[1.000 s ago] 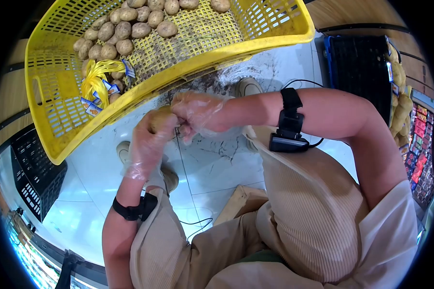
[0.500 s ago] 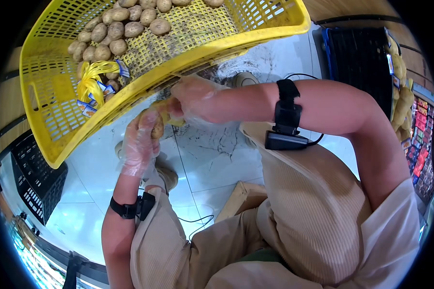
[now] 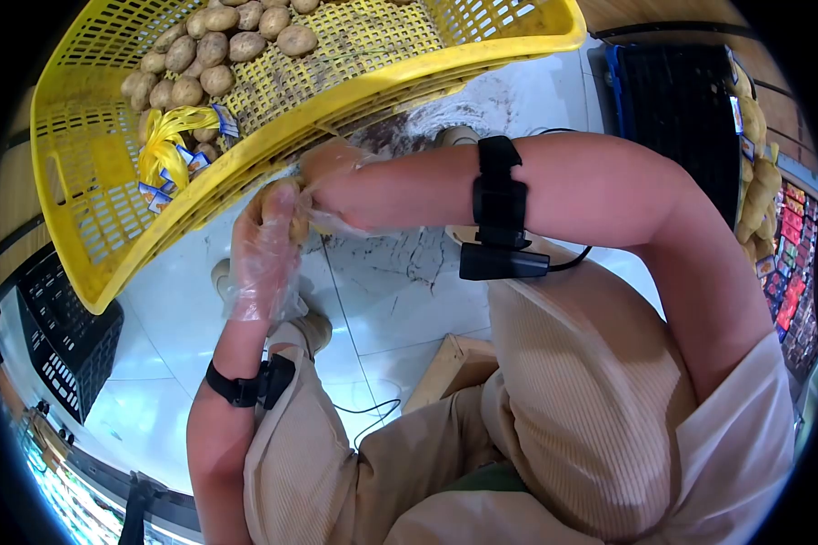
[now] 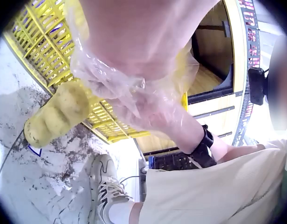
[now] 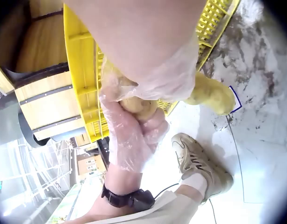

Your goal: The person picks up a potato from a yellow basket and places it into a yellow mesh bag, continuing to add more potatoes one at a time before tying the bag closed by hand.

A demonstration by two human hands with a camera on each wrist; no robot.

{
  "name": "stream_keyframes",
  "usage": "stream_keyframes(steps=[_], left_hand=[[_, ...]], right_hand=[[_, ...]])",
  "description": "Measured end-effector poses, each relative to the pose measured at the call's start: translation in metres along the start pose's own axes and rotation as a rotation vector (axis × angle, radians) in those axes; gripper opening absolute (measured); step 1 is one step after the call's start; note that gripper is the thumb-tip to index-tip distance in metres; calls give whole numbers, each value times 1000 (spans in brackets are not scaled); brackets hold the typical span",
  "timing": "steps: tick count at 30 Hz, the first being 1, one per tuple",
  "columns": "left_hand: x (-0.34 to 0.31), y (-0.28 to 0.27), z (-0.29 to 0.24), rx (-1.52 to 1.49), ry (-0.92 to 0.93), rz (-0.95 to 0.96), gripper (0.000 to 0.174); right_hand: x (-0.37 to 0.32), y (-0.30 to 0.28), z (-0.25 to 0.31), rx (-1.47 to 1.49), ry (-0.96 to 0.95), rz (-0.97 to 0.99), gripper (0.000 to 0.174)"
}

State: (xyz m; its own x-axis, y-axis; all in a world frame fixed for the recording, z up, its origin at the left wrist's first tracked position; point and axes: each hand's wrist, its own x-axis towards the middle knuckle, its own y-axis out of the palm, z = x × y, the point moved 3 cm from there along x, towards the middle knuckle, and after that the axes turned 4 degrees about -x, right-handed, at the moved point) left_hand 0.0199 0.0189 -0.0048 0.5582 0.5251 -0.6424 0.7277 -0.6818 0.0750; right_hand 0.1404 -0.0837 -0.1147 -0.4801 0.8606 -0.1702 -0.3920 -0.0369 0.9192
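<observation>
Close beyond the hands runs the near rim of a yellow crate [image 3: 336,113]; below lies open tiled floor [image 3: 382,309], bounded by the person's knees. Potatoes [image 3: 214,50] and bundled yellow nets [image 3: 165,150] occupy the crate; a black crate [image 3: 673,136] stands right. The left hand [image 3: 268,241] curls round a potato [image 5: 141,107]; a filled net [image 4: 57,114] shows beside the hands, over the floor. The right hand [image 3: 332,182] is near the left; its fingers are too hidden to tell their grip.

Left hand [image 3: 264,250] curls just beside right hand [image 3: 332,182], right elbow [image 3: 677,204] bent.

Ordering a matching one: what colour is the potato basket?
Yellow; the basket shows best in the head view.
</observation>
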Motion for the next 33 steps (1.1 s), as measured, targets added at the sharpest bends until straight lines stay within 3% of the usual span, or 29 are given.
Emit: stream_keyframes(steps=[5,6,8,9,11,12,14,15,17,18,20,21,23,24,26,29,30,32,33], left_hand=[[6,-8,8,-72,-44,-59,39],[6,-7,7,-88,-46,-80,39],[5,-3,4,-106,-47,-102,39],[1,3,-5,-100,-54,-142,39],[1,2,-8,-95,-60,-184,39],[3,-4,-4,-121,-82,-178,39],[4,-8,-3,-148,-103,-174,38],[2,-8,-5,-147,-132,-179,40],[0,-11,-4,-148,-162,-186,42],[0,-15,-3,-117,-150,-156,47],[-3,-19,-3,-86,-141,-127,51],[-4,-18,-8,-25,-75,-49,53],[-4,-22,-8,37,-11,29,55],[-1,-25,-4,6,37,98,49],[3,-26,2,-24,86,167,45],[5,-24,0,-51,182,148,44],[2,-23,-4,78,198,119,45],[1,-23,-7,207,214,89,47],[2,-23,-6,268,212,100,46]], right_hand=[[17,71,59,-1618,85,-727,20],[22,67,55,-1619,86,-724,20],[27,55,47,-1243,61,-886,28],[30,37,37,-1243,62,-885,28],[40,8,22,-1868,-183,-587,43],[35,31,34,-1869,-184,-584,43],[13,86,64,-889,216,-850,43],[14,67,52,-890,217,-848,43],[24,24,23,-1137,-300,-504,43],[20,47,39,-1137,-299,-502,43],[0,104,75,-819,258,-782,44],[-1,100,74,-819,259,-781,44],[-1,83,72,-1106,305,-703,40],[3,70,71,-1105,305,-703,40],[18,50,70,-1726,452,-562,33],[13,74,83,-1872,491,-551,32],[10,91,90,-1870,490,-552,32],[2,117,99,-1672,544,-641,35],[5,98,89,-1671,543,-641,35]])
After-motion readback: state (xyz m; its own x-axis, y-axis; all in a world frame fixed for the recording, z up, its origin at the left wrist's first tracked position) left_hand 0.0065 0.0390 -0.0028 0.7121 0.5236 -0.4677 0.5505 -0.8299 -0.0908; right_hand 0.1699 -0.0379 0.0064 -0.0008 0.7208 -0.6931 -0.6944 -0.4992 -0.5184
